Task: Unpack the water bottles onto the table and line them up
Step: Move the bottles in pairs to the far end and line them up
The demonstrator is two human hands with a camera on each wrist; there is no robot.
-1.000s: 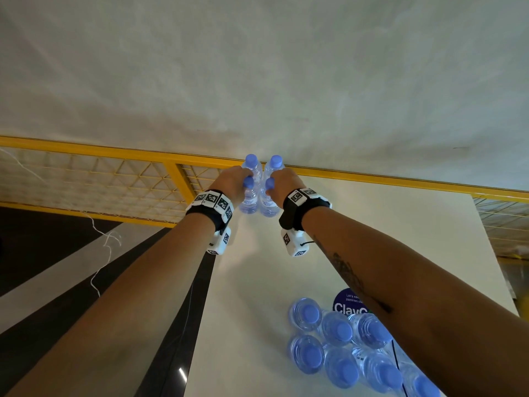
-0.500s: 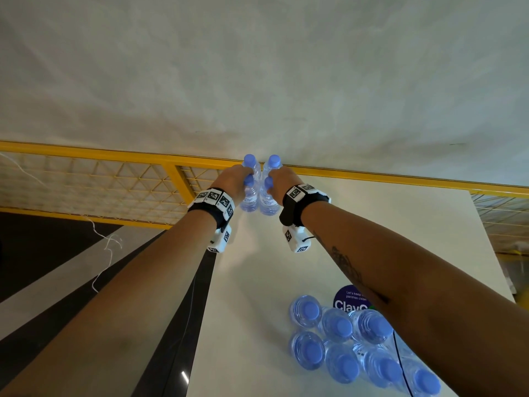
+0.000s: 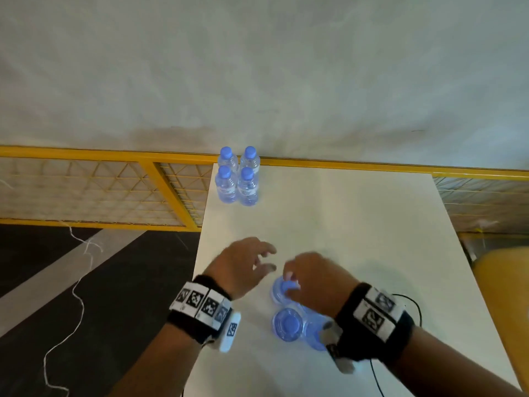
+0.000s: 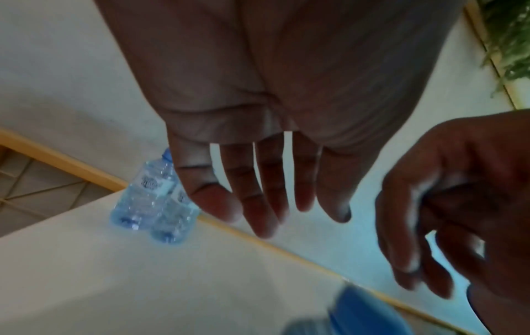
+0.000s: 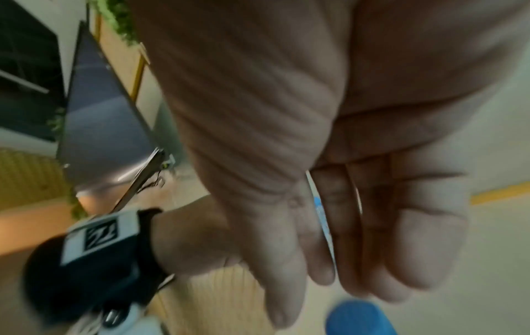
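While four water bottles (image 3: 237, 176) stand upright in a tight two-by-two block at the upper left corner of the white tabletop (image 3: 343, 219), both hands hover lower in the frame over a second cluster of bottles (image 3: 289, 322). That cluster sits at the lower centre of the head view, seen from above as blue caps and clear shoulders, partly hidden under the right wrist.

The left hand (image 3: 243, 265) is just left of the cluster, its grip released: fingers (image 4: 258, 204) spread and nearly straight, holding nothing, as the left wrist view also shows. In that view the standing block (image 4: 154, 197) appears at middle left, just behind the fingertips, against a yellow rail (image 3: 86, 152).

The right hand (image 3: 312, 279) is directly above the nearest bottles, its fingers bent downward around a blue cap (image 3: 286, 285) at the top of the cluster. Motion blur makes it unclear whether the grip has closed on the cap or is only touching it; I cannot tell. In the right wrist view the fingers (image 5: 370, 238) hang loosely together, and a blue cap (image 5: 358, 317) sits below them at the bottom edge, apparently apart from the fingertips.

Both wrists carry black bands with printed square markers (image 3: 200, 303). A thin black cable (image 3: 412, 305) lies on the tabletop at lower right.
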